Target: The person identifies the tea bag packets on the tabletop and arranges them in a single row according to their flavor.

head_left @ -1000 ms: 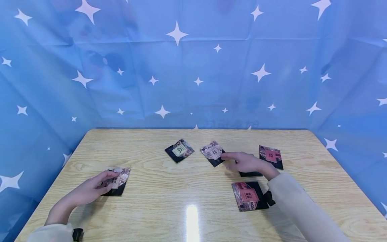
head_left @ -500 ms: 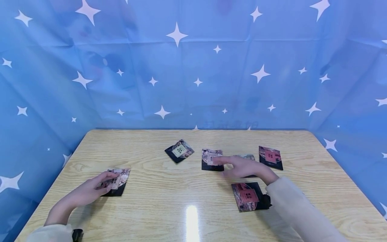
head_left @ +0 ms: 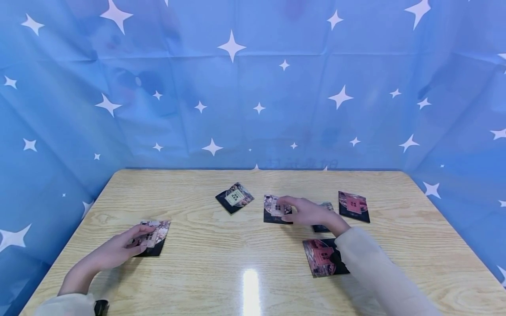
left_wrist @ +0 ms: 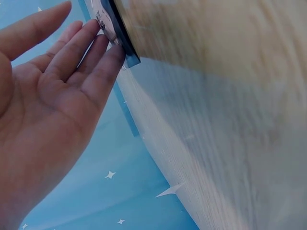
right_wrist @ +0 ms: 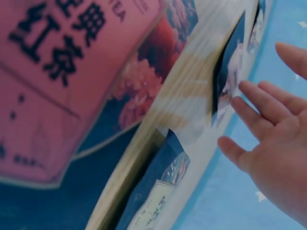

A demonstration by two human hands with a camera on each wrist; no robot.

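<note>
A pink-labelled tea packet (head_left: 159,235) lies flat at the left of the table. My left hand (head_left: 112,249) rests its fingertips on it; the left wrist view shows those fingers (left_wrist: 103,67) extended against the packet's edge, thumb apart. Right of centre, my right hand (head_left: 308,212) touches another pale pink-labelled tea packet (head_left: 270,214) with lightly bent fingers. In the right wrist view, the fingertips (right_wrist: 238,104) meet that packet's face (right_wrist: 229,79), and the thumb stands away. Part of the packet is hidden under the hand.
A green-labelled tea packet (head_left: 235,197) lies at back centre. Red-labelled packets lie at back right (head_left: 353,205) and nearer the front (head_left: 320,259), the latter partly under my right sleeve (head_left: 379,267). Another packet (head_left: 321,228) is half hidden behind my right wrist. A blue starry cloth (head_left: 253,127) hangs behind.
My right hand has turned the pale pink-labelled tea packet from slanted to square with the table and slid it slightly nearer. Its fingers have since lifted a little. The left hand has stayed put.
</note>
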